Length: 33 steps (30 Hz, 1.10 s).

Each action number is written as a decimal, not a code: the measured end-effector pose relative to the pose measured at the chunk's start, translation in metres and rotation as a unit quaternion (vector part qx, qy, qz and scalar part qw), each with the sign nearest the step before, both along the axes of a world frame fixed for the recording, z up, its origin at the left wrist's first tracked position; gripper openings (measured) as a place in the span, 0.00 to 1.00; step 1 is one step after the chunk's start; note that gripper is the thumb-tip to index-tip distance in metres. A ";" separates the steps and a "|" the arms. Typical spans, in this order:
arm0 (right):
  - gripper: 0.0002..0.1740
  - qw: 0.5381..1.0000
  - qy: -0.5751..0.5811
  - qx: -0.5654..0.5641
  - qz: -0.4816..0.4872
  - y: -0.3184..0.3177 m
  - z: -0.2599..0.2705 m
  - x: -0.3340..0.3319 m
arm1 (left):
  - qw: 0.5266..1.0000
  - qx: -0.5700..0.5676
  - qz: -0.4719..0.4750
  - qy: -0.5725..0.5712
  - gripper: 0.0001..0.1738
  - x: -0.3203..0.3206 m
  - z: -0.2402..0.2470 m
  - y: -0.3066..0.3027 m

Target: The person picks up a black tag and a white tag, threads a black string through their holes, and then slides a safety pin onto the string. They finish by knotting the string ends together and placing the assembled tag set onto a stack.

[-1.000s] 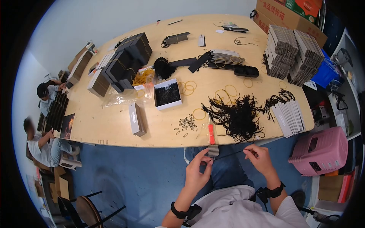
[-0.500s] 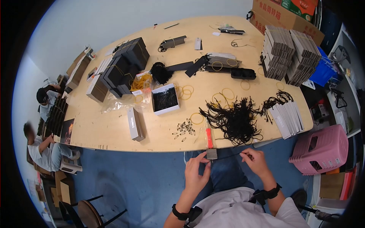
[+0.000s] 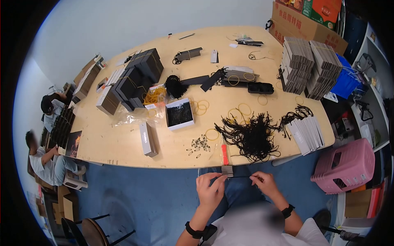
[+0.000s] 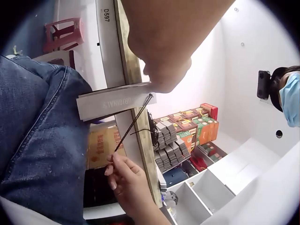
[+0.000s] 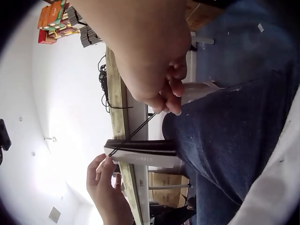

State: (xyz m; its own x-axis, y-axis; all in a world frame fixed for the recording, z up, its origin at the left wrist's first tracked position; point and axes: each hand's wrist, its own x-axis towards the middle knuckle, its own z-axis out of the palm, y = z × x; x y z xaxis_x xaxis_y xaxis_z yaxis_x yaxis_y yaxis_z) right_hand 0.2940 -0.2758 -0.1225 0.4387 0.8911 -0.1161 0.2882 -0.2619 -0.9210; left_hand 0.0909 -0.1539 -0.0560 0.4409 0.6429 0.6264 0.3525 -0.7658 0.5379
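My left hand [image 3: 211, 191] pinches one end of a thin black cord [image 4: 133, 124] at the end of a stack of grey tags [image 3: 227, 171]. The cord's other end is between the thumb and fingers of my right hand [image 3: 266, 185], with the cord stretched between both hands. Pale lettering shows on the outer tag [image 4: 112, 103]; the stack juts past the table edge over the jeans. A red-handled tool [image 3: 224, 155] with a thin shaft lies just beyond the stack. Behind it is a tangled pile of black cords [image 3: 252, 137].
Small metal clips [image 3: 200, 143] lie scattered near a white box [image 3: 180, 124] of black pieces. White tags [image 3: 305, 135] with cords lie at right, and tall grey stacks [image 3: 297, 67] stand behind. A pink stool [image 3: 344, 166] is beside the table; two people sit at left.
My right hand has come nearer the left, shortening the gap between them. The cord now runs level instead of slanting up to the right. The head view has tilted slightly.
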 end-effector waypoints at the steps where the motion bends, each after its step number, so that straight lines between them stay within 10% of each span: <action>1: 0.07 1.000 -0.001 -0.001 0.003 0.000 0.001 0.000 | 1.000 0.002 0.000 -0.001 0.14 0.000 0.001 0.000; 33: 0.04 0.990 0.064 0.110 0.063 0.009 0.060 -0.031 | 0.988 -0.153 -0.007 -0.029 0.03 -0.006 0.004 -0.030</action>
